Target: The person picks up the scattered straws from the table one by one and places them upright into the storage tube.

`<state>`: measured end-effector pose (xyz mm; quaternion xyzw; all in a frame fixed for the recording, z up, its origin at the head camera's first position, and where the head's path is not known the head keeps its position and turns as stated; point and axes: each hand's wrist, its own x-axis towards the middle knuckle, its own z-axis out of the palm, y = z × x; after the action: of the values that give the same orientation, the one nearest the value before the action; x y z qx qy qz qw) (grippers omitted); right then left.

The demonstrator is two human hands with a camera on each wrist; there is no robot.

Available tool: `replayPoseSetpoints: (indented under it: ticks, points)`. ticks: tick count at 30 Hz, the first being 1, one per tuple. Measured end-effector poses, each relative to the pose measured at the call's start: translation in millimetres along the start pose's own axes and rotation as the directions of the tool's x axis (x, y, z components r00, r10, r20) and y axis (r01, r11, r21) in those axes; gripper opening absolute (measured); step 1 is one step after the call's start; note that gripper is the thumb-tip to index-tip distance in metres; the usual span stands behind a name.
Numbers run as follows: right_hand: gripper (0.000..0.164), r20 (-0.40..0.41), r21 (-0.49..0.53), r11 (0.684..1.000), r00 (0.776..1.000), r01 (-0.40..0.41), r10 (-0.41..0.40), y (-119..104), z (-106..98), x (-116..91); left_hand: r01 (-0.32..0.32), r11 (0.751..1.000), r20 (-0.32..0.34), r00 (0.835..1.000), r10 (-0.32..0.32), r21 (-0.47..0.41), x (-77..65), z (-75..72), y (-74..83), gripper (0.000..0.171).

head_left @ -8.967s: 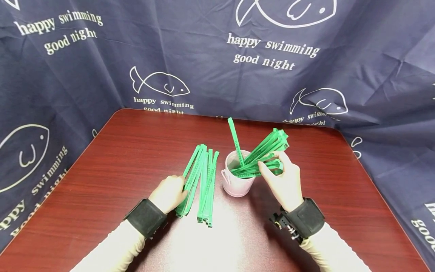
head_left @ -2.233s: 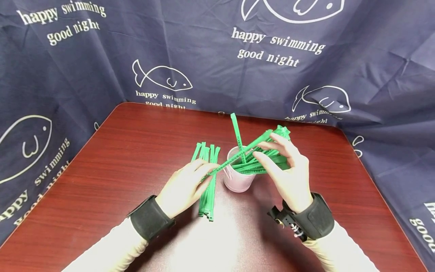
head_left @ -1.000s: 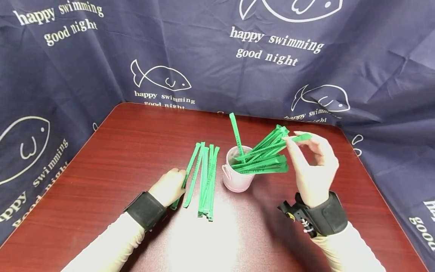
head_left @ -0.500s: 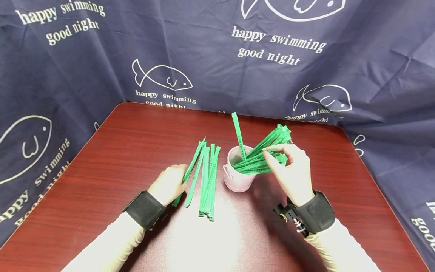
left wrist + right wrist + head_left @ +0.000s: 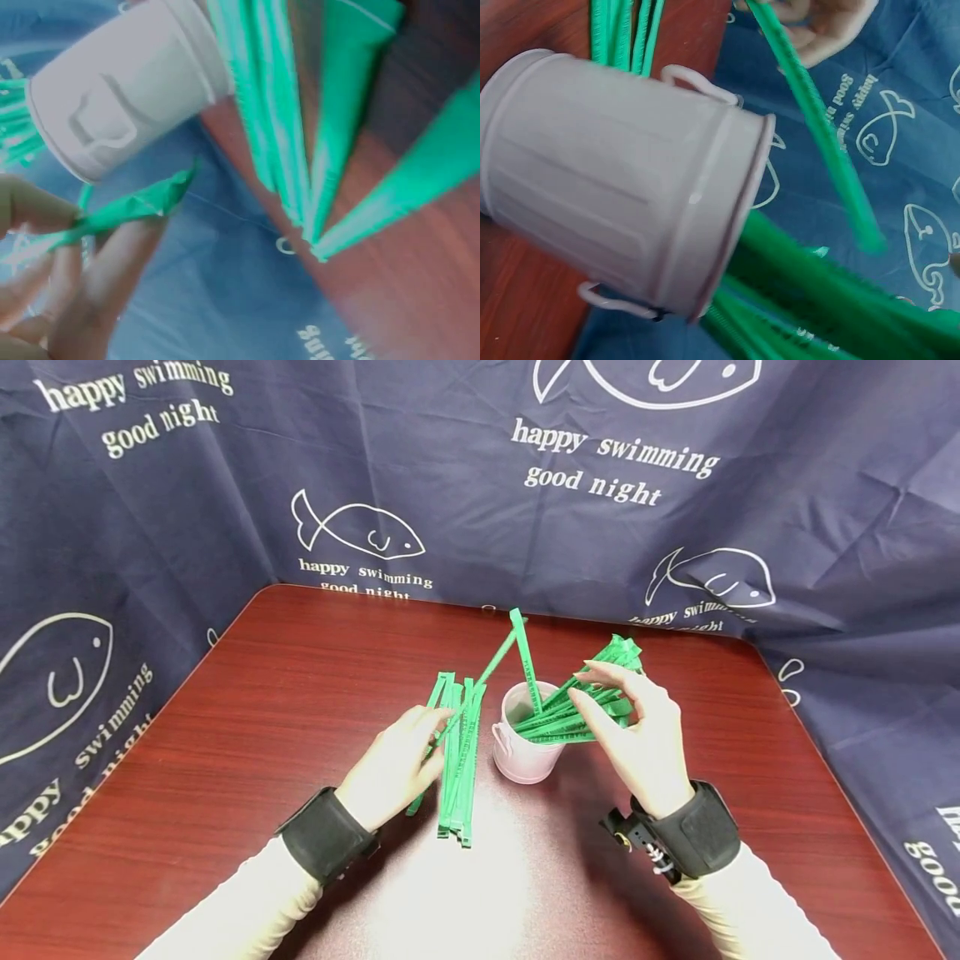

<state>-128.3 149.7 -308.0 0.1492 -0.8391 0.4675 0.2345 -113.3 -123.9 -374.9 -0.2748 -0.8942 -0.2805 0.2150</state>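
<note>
My left hand (image 5: 393, 768) pinches one slim green stick packet (image 5: 498, 660) between thumb and fingers, raised off the table and slanting up toward the right. In the left wrist view, the crimped end of this packet (image 5: 150, 204) pokes out past the fingers. My right hand (image 5: 645, 735) hovers at the right of a small pale pink bucket (image 5: 525, 764), thumb and fingers apart and nothing visibly gripped. Many similar green packets (image 5: 558, 727) lean out of the bucket to the right, and a single packet (image 5: 527, 664) stands upright at its back.
Several loose green packets (image 5: 457, 785) lie on the reddish-brown table (image 5: 300, 668), between my left hand and the bucket. Small handles (image 5: 697, 81) stick out from the bucket's sides. A dark blue printed cloth (image 5: 450, 460) hangs behind the table.
The left hand has lifted a packet from the table and moved right toward the bucket. After placing a packet among those in the bucket, the right hand has let go and its fingers have parted.
</note>
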Motion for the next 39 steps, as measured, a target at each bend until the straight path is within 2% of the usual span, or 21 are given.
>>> replayPoseSetpoints:
  ticks: [3, 7, 10, 13, 15, 17, 18, 21, 22, 25, 29, 31, 33, 35, 37, 39]
  points:
    - [0.043, 0.014, 0.069, 0.997, 1.0, 0.026, -0.027, -8.3, -0.1, -0.5, -0.096, 0.994, -0.019, 0.995, 0.095, -0.051, 3.9, -0.8, 7.6, 0.043]
    - [0.05, 0.033, 0.227, 0.971, 0.996, 0.078, -0.088, -16.6, 0.5, -2.3, -0.222, 0.972, -0.039, 0.975, 0.22, -0.076, 8.0, -2.6, 16.1, 0.046]
    - [0.038, 0.015, 0.36, 0.927, 0.992, 0.108, -0.122, -20.5, 1.7, -4.2, -0.27, 0.959, -0.031, 0.963, 0.268, -0.084, 9.2, -3.7, 20.3, 0.052]
    - [0.022, -0.031, 0.465, 0.874, 0.99, 0.139, -0.14, -24.0, 1.9, -5.6, -0.276, 0.956, -0.014, 0.961, 0.276, -0.095, 8.7, -4.0, 21.3, 0.054]
    - [0.016, -0.079, 0.503, 0.85, 0.988, 0.157, -0.136, -26.3, 1.5, -5.8, -0.262, 0.959, -0.009, 0.965, 0.263, -0.106, 7.3, -3.6, 19.6, 0.051]
    - [0.018, -0.138, 0.523, 0.836, 0.984, 0.167, -0.111, -28.4, 0.5, -5.3, -0.235, 0.968, -0.006, 0.972, 0.235, -0.093, 5.4, -2.8, 16.5, 0.047]
    - [0.019, -0.174, 0.523, 0.834, 0.98, 0.174, -0.095, -29.3, -0.4, -4.6, -0.214, 0.974, -0.004, 0.977, 0.215, -0.076, 4.4, -2.3, 14.4, 0.045]
    - [0.019, -0.282, 0.561, 0.801, 0.958, 0.209, -0.052, -29.7, -3.5, -0.9, -0.143, 0.99, 0.015, 0.99, 0.143, 0.009, 0.2, 0.4, 6.3, 0.04]
    - [0.018, -0.32, 0.568, 0.79, 0.946, 0.231, -0.046, -29.3, -4.9, 0.9, -0.118, 0.992, 0.025, 0.993, 0.117, 0.051, -1.6, 1.7, 3.3, 0.04]
    - [0.017, -0.43, 0.619, 0.719, 0.903, 0.317, -0.029, -26.1, -8.9, 6.1, -0.064, 0.983, 0.067, 0.996, 0.053, 0.17, -8.6, 4.9, -5.4, 0.039]
    - [0.018, -0.549, 0.617, 0.684, 0.836, 0.39, 0.019, -20.8, -14.3, 10.1, 0.007, 0.964, 0.134, 0.99, -0.044, 0.264, -18.9, 7.0, -14.6, 0.027]
    - [0.019, -0.579, 0.607, 0.691, 0.814, 0.393, 0.046, -18.3, -16.4, 10.4, 0.055, 0.96, 0.171, 0.98, -0.104, 0.273, -22.0, 7.3, -18.6, 0.022]
    - [0.019, -0.591, 0.603, 0.694, 0.804, 0.393, 0.059, -15.7, -18.0, 10.4, 0.1, 0.956, 0.205, 0.966, -0.16, 0.277, -23.4, 7.4, -22.0, 0.02]
    - [0.019, -0.594, 0.588, 0.711, 0.802, 0.386, 0.056, -12.5, -18.6, 9.8, 0.134, 0.95, 0.231, 0.951, -0.203, 0.282, -23.6, 7.0, -24.4, 0.018]
    - [0.019, -0.586, 0.546, 0.756, 0.809, 0.361, 0.037, -8.8, -18.3, 8.8, 0.159, 0.945, 0.25, 0.94, -0.234, 0.287, -23.1, 6.6, -26.5, 0.017]
    - [0.019, -0.561, 0.481, 0.819, 0.828, 0.314, 0.012, -5.4, -17.1, 7.3, 0.176, 0.94, 0.257, 0.932, -0.255, 0.293, -22.0, 6.2, -27.8, 0.017]
